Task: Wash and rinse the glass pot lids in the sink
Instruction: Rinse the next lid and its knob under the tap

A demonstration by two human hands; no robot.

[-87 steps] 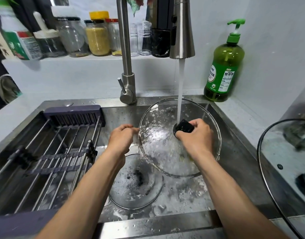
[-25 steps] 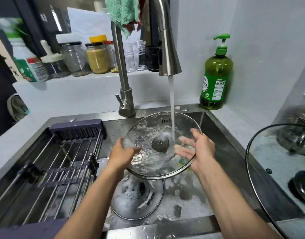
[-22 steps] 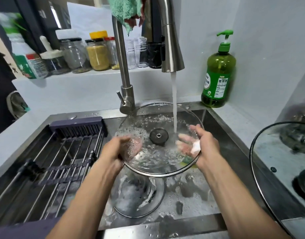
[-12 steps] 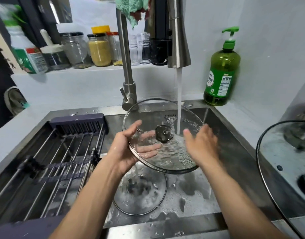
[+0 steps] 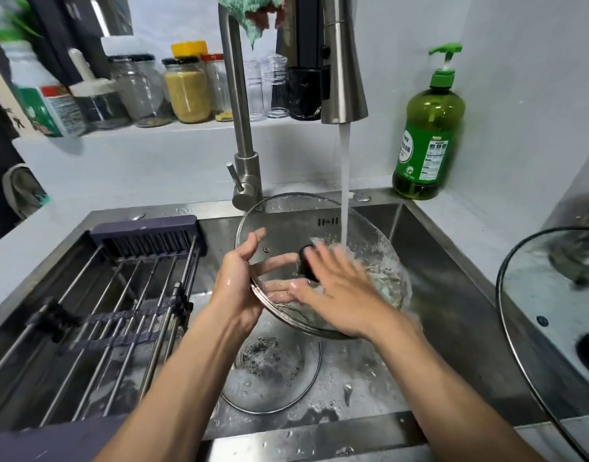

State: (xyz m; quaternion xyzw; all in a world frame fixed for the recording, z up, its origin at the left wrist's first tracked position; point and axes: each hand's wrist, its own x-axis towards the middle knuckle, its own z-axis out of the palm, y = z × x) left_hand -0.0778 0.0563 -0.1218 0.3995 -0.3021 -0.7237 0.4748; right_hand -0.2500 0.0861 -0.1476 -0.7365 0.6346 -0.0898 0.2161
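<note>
Dish rack [image 5: 96, 315]: sitting across the left half of the sink [image 5: 453, 295], bars bare, nothing resting on it.

Left hand [image 5: 240, 281]: holding the glass pot lid [image 5: 286, 228] by its left rim, thumb lying over the near face, fingers spread behind the glass and showing through it. Lid is tilting, raised above the sink floor, right part under the stream.

Second glass lid [image 5: 273, 371]: lying flat on the sink floor beneath the held one, foam and bubbles sitting on it; judged not yet rinsed.

Faucet [image 5: 343, 61]: water [image 5: 344, 181] is running down onto the held lid just right of its black knob [image 5: 308, 265].

Right hand [image 5: 339, 295]: fingers straight and spread, palm passing over the lid's near face by the knob; blurred, so exact contact cannot be told. Gripping nothing.

Green dish soap bottle [image 5: 426, 128]: standing at the far right corner, apart from the work.

Third large lid [image 5: 549, 311]: resting on the right counter, outside the sink.

Step in hand: rinsing suds off the held lid. Next move is likely calling for turning the lid so the stream reaches the remaining surface, keeping a firm rim hold, since wet glass looks slippery.
</note>
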